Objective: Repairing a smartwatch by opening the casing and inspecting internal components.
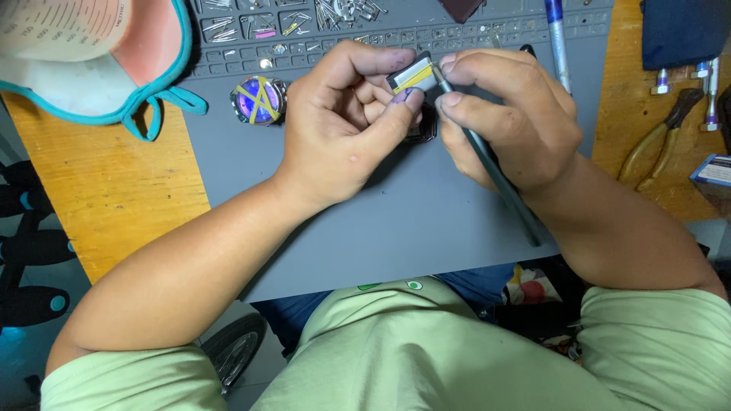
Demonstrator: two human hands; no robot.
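My left hand (346, 122) pinches a small silver rectangular part with a yellow band (411, 76) between thumb and fingers, above the grey work mat (396, 221). My right hand (506, 114) grips a slim dark tool (502, 186) like a pen, its tip touching the right end of the small part. Both hands meet at the mat's upper middle. A dark object lies on the mat under the hands, mostly hidden.
A round watch with a purple face and yellow bands (259, 99) lies left of my left hand. Small metal parts fill the mat's tray compartments (259, 27) at the back. Pliers (659, 141) rest on the wooden table at right. A teal-edged cloth (99, 61) sits at top left.
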